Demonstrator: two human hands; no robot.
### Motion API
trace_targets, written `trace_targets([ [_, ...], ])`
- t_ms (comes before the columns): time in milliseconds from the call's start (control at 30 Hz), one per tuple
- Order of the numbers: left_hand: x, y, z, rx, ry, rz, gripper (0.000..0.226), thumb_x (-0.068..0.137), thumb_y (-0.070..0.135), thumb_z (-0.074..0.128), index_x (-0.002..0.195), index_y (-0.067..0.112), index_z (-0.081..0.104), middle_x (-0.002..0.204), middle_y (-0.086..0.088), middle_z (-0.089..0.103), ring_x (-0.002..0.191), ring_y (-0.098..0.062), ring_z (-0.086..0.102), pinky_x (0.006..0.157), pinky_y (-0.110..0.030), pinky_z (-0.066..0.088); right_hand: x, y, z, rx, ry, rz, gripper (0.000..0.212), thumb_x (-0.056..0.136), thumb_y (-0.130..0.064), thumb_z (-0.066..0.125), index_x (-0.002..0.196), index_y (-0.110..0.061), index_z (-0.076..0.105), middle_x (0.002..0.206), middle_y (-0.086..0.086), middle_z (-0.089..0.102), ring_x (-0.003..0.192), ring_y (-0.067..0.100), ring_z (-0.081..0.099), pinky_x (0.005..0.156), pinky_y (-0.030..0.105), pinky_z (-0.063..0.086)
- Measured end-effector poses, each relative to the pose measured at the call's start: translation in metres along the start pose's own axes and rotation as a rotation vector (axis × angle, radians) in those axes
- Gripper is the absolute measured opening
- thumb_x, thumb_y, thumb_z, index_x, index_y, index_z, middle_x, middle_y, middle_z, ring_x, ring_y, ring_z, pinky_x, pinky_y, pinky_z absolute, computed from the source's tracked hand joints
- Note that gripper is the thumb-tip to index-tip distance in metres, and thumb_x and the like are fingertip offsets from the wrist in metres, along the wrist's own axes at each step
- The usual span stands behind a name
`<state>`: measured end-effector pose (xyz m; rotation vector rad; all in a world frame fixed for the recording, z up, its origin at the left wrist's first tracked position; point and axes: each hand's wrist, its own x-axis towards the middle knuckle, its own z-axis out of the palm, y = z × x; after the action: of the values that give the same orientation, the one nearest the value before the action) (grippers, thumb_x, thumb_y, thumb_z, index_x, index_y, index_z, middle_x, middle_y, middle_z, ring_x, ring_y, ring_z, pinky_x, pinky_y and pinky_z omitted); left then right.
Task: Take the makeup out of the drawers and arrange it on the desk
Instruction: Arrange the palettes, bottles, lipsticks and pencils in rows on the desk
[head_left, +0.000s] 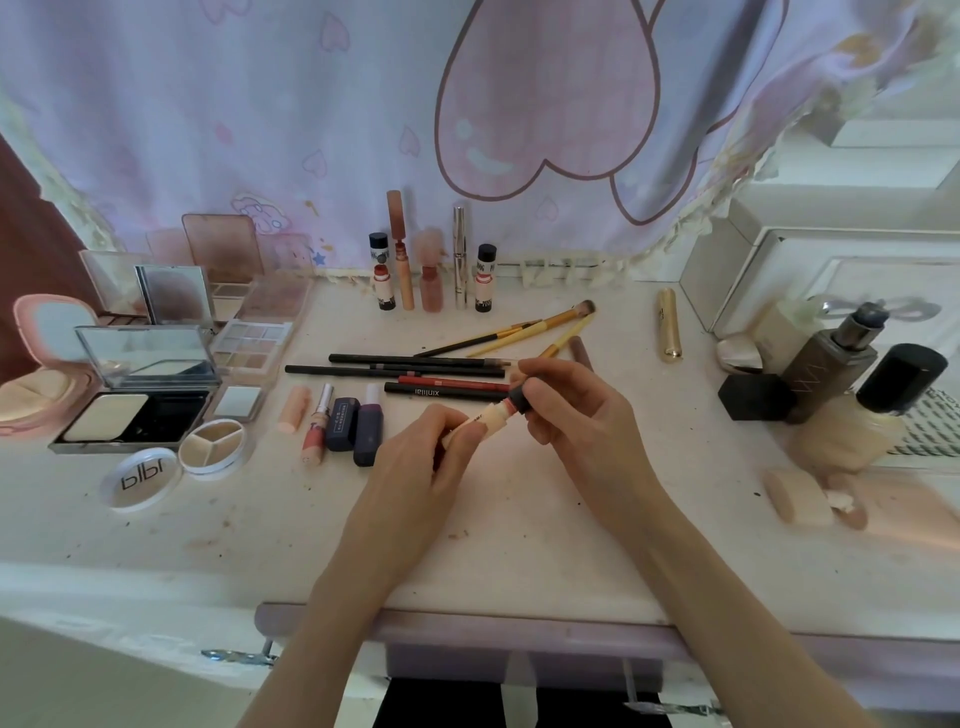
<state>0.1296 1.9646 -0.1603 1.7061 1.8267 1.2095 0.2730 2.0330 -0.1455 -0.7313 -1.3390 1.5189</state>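
Observation:
Over the middle of the white desk (519, 545) I hold a small cream lip tube (493, 418). My left hand (421, 467) grips its body. My right hand (576, 410) pinches its black cap (518, 401). Beyond my hands lie several dark pencils (415, 371) and a red one (452, 383). Several lipsticks (358, 423) lie side by side to the left. Upright tubes (431, 270) stand in a row against the curtain. The drawer front (519, 631) shows below the desk edge.
Open powder compacts and palettes (145, 384) crowd the left side, with two round pots (176, 462) in front. Brushes (519, 332) and a gold tube (670, 325) lie at the back. Foundation bottles (852, 395) and sponges (800, 496) sit on the right beside a mirror.

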Motion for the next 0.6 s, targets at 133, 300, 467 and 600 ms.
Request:
trace_targets([
  [133, -0.001, 0.002, 0.000, -0.006, -0.018, 0.002, 0.008, 0.085, 0.043, 0.042, 0.077, 0.041, 0.041, 0.064, 0.013, 0.047, 0.061, 0.012, 0.048, 0.057, -0.003, 0.037, 0.001, -0.001, -0.001, 0.025, 0.034, -0.007, 0.018, 0.086, -0.004, 0.059, 0.100, -0.014, 0.064, 0.090, 0.004, 0.072, 0.078, 0.016, 0.062, 0.063, 0.021, 0.048],
  [300, -0.001, 0.002, -0.001, -0.066, -0.049, 0.003, 0.007, 0.086, 0.044, 0.040, 0.093, 0.043, 0.041, 0.074, 0.012, 0.052, 0.066, 0.009, 0.049, 0.061, -0.003, 0.039, 0.002, -0.002, -0.003, 0.068, 0.063, -0.018, 0.023, 0.088, -0.003, 0.056, 0.106, -0.016, 0.062, 0.096, 0.003, 0.072, 0.093, 0.017, 0.065, 0.071, 0.021, 0.050],
  [467, 0.001, -0.005, -0.003, -0.118, 0.006, 0.001, 0.021, 0.093, 0.025, 0.045, 0.113, 0.032, 0.044, 0.083, 0.013, 0.056, 0.080, 0.009, 0.053, 0.070, -0.003, 0.040, 0.000, -0.001, 0.001, -0.110, 0.062, -0.024, 0.025, 0.084, -0.006, 0.063, 0.107, -0.016, 0.065, 0.090, -0.004, 0.071, 0.075, 0.002, 0.063, 0.063, 0.016, 0.048],
  [600, 0.001, -0.003, -0.005, -0.196, -0.001, 0.022, 0.018, 0.092, 0.022, 0.047, 0.103, 0.036, 0.047, 0.084, 0.014, 0.061, 0.077, 0.004, 0.057, 0.070, -0.007, 0.044, -0.004, 0.000, 0.007, -0.265, -0.016, -0.094, 0.023, 0.084, -0.004, 0.063, 0.093, -0.025, 0.066, 0.069, -0.022, 0.067, 0.065, -0.006, 0.059, 0.061, 0.007, 0.044],
])
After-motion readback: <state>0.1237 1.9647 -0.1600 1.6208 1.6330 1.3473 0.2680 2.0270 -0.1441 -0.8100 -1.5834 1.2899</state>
